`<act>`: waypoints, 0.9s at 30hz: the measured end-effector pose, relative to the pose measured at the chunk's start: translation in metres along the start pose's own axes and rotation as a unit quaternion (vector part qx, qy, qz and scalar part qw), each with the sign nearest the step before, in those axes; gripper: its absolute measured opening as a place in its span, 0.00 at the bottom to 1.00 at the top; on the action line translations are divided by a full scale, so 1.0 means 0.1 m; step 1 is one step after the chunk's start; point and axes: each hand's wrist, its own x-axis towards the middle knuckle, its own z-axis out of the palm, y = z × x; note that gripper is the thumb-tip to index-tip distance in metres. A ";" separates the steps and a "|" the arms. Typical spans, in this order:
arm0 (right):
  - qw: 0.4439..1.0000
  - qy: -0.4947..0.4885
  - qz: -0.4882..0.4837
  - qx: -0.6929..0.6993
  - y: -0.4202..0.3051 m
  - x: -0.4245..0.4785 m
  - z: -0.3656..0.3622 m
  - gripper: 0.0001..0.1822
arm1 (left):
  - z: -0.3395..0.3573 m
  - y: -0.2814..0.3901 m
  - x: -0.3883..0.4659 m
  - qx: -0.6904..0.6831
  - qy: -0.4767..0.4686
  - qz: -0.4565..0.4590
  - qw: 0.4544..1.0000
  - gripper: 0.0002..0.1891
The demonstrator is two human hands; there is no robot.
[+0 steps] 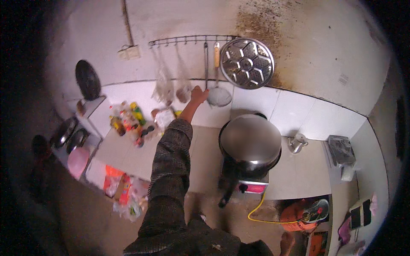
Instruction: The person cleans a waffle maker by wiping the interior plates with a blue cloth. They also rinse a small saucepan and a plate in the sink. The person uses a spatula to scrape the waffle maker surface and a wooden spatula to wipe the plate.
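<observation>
My left hand (199,95) reaches to the tiled wall, its fingers closed at the lower end of a long dark utensil (206,65) hanging from a hook rail (192,39). Just right of it hangs a wire-mesh skimmer (219,96) with a wooden handle, then a round perforated metal steamer plate (247,63). Clear plastic bags (163,84) hang to the left. Below, a large pan (246,171) stands on a gas stove (253,187); its contents are blurred. My right hand is out of view.
Bottles (128,118) crowd the counter's left part. Right of the pan stands a metal jug (298,143). A yellow hose (256,220) runs from the stove to an orange gas cylinder (294,214) under the counter. Bags (128,192) lie low at left, near a pink bowl (78,161).
</observation>
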 end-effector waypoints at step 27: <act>0.963 0.147 0.224 0.038 -1.45 -1.21 0.19 0.09 | -0.64 1.09 -1.42 0.015 -0.059 0.497 0.866 0.07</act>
